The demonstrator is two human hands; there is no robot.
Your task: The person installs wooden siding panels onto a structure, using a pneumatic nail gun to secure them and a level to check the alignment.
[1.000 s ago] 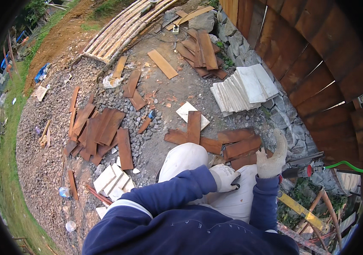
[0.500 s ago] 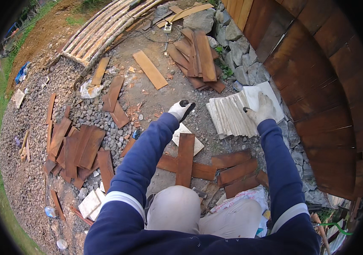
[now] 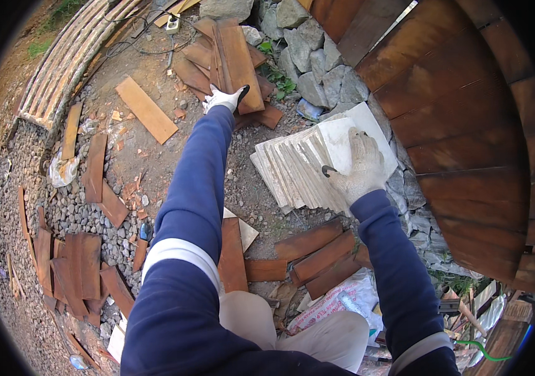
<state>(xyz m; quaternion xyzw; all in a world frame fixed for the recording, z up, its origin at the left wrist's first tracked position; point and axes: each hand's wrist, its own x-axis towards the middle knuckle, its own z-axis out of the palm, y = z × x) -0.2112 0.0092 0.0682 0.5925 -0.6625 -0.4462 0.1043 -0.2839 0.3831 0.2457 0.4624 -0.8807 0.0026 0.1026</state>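
Note:
My left hand (image 3: 225, 99), in a white glove with black fingertips, reaches out to a pile of brown wooden boards (image 3: 237, 59). Its thumb and fingers are spread at the near end of the top boards; whether they touch is hard to tell. My right hand (image 3: 361, 168), gloved the same way, lies with fingers stretched over the right end of a fanned row of white tiles (image 3: 302, 164). The rightmost tile (image 3: 343, 135) lies flattest, its smooth face up.
More brown boards lie on the gravel at left (image 3: 76, 269) and by my knees (image 3: 324, 254). A lighter plank (image 3: 147, 109) lies ahead. Rocks (image 3: 314, 56) and a brown board wall (image 3: 462, 138) flank the right. A white socket with cable (image 3: 172, 25) sits beyond.
My left hand has moved forward from above bare ground to the brown board pile. My right hand stays on the white tiles. The view has shifted forward and to the right.

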